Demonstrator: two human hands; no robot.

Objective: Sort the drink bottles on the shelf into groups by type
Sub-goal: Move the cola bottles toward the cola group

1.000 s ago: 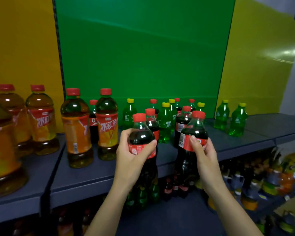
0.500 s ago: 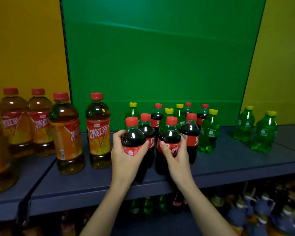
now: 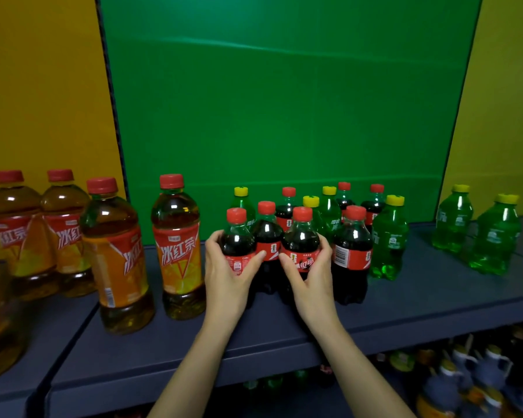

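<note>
Two small cola bottles with red caps stand side by side on the dark blue shelf (image 3: 405,300). My left hand (image 3: 227,273) grips the left cola bottle (image 3: 236,236). My right hand (image 3: 310,277) grips the right cola bottle (image 3: 301,236). Two more cola bottles (image 3: 352,251) stand right beside and behind them. Further back, green soda bottles with yellow caps (image 3: 388,239) are mixed with several other colas. Large iced tea bottles (image 3: 178,245) with orange labels stand to the left.
Two green soda bottles (image 3: 495,236) stand apart at the far right of the shelf. A green back panel (image 3: 284,101) sits between yellow panels. A lower shelf (image 3: 465,381) holds more bottles. Bare shelf surface lies in front of the colas and between the two green groups.
Both hands carried their cola bottles from in front of the shelf edge onto the shelf and set them close together beside the other colas. The view shifted right and closer.
</note>
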